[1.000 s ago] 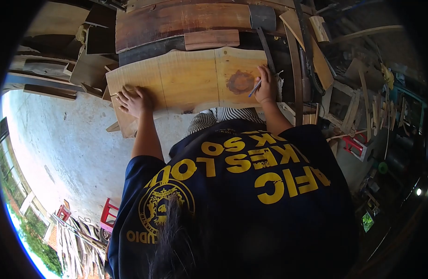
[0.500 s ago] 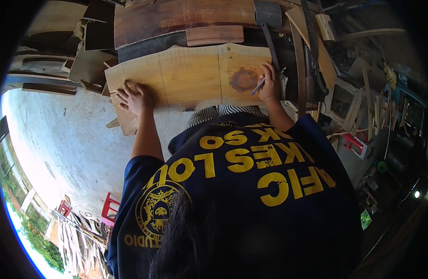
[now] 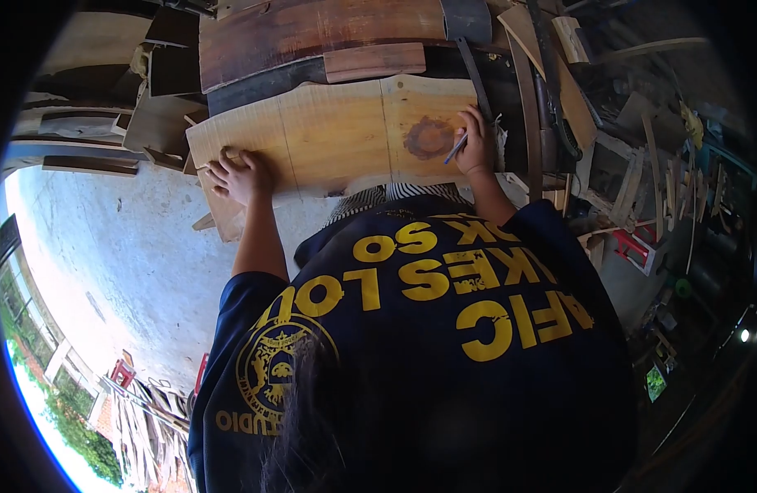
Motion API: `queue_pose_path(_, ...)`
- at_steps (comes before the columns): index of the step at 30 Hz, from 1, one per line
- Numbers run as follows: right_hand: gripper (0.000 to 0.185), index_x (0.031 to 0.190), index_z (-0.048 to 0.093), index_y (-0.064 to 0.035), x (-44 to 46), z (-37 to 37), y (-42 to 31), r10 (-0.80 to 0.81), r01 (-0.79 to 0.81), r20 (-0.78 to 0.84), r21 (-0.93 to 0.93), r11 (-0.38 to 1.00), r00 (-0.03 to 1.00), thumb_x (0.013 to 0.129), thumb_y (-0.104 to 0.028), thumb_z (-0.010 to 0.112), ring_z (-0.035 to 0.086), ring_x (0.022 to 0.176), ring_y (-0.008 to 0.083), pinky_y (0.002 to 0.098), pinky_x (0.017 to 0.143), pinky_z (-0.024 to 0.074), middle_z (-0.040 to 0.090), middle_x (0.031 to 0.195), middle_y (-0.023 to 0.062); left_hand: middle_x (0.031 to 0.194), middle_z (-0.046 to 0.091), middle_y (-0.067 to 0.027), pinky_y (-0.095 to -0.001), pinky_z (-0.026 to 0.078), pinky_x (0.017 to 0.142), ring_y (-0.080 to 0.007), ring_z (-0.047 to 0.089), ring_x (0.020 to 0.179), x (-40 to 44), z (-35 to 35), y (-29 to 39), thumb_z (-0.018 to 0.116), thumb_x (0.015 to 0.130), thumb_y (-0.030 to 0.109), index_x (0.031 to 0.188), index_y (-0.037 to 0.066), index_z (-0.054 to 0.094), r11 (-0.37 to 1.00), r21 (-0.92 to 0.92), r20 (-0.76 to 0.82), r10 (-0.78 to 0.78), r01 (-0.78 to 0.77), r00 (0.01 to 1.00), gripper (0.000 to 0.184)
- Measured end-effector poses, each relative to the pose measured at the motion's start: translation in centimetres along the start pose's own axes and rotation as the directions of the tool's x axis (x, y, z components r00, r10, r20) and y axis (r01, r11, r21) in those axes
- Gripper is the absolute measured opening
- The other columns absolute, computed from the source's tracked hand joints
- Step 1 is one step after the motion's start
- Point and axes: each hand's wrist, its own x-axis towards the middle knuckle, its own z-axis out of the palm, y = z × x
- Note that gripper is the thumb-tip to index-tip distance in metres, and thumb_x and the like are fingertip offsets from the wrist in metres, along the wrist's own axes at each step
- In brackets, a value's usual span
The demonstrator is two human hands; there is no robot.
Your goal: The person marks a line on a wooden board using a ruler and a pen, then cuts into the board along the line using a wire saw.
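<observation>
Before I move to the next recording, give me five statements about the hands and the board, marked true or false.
1. The left hand rests on the pale board. True.
2. The left hand holds a pen or pencil. False: the right hand holds the slim pen or pencil.
3. The dark knot is nearer the right hand than the left. True.
4. No lines cross the board. False: two thin lines run across it.
5. The reddish block lies beyond the board's far edge. True.
</observation>
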Motion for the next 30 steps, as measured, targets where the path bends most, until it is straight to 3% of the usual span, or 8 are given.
queue_pose_path(11,0.034,0.111,0.054,-0.0103,0.04,-0.11,-0.26,-0.006,0.006,-0.006,-0.002,1.0,1.0,0.078,-0.004,0.053,0.053,0.106,0.0353,0.0436,0.086,0.0433,0.052,0.123,0.0088,0.15,0.023,-0.0146,-0.0538,0.01,0.11,-0.0294,0.015,0.141,0.13,0.49,-0.29,0.042,0.088,0.046,0.137,0.021,0.038,0.999,0.033,0.014,-0.004,0.003,1.0,0.055)
queue_pose_path(14,0.033,0.111,0.053,-0.0105,-0.05,-0.02,-0.23,-0.002,0.002,0.002,-0.017,1.0,1.0,0.079,-0.004,0.052,0.053,0.105,0.0351,0.0435,0.086,0.0434,0.052,0.123,0.0088,0.149,0.026,-0.013,-0.0548,0.014,0.109,-0.0297,0.019,0.139,0.12,0.64,-0.36,0.041,0.088,0.047,0.135,0.017,0.039,0.999,0.043,-0.022,0.008,-0.007,1.0,0.056)
queue_pose_path(16,0.033,0.111,0.053,-0.0106,-0.06,-0.12,-0.27,0.001,-0.001,0.007,-0.022,1.0,1.0,0.079,-0.004,0.052,0.053,0.106,0.0351,0.0434,0.086,0.0436,0.052,0.123,0.0089,0.15,0.023,-0.0145,-0.0538,0.011,0.11,-0.0294,0.015,0.141,0.16,0.37,-0.23,0.042,0.089,0.046,0.137,0.021,0.038,1.0,0.024,0.026,-0.014,0.014,1.0,0.055)
queue_pose_path(30,0.033,0.111,0.054,-0.011,-0.15,0.0,-0.21,0.016,-0.016,0.008,-0.032,0.999,1.0,0.079,-0.004,0.052,0.054,0.105,0.0349,0.0433,0.085,0.0451,0.052,0.123,0.0089,0.15,0.023,-0.015,-0.0536,0.01,0.11,-0.03,0.013,0.141,0.11,0.15,-0.09,0.042,0.088,0.046,0.137,0.019,0.038,1.0,0.029,0.021,0.001,-0.001,1.0,0.056)
